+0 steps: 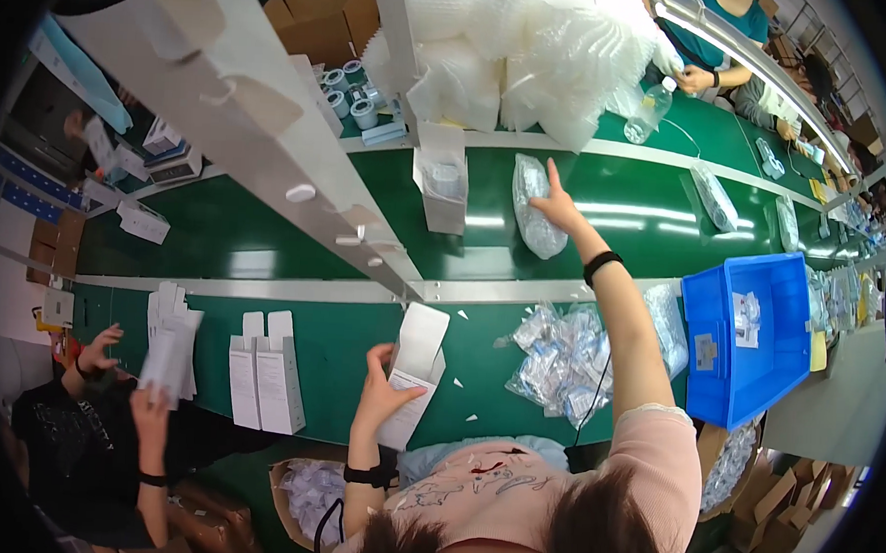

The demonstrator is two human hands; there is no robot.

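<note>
Upright at the front edge of the green table, a white carton (421, 355) with its top flap raised is in the grip of my left hand (385, 392). Thumb and fingers press its sides. My right hand (559, 206) reaches far over the green conveyor belt (367, 187), index finger and thumb spread apart. It lies at the right edge of a bubble-wrapped package (536, 221); I cannot tell how firmly it touches. Left of that package, another open white box (441, 181) with something inside stands on the belt.
Small clear-bagged parts (564, 363) lie heaped beside a blue bin (745, 337). Two white cartons (265, 372) stand to the left, near a co-worker's hand (150, 411) holding white boxes. Bubble-wrap bags (525, 55) are stacked beyond the belt. A metal post (299, 159) slants across the left.
</note>
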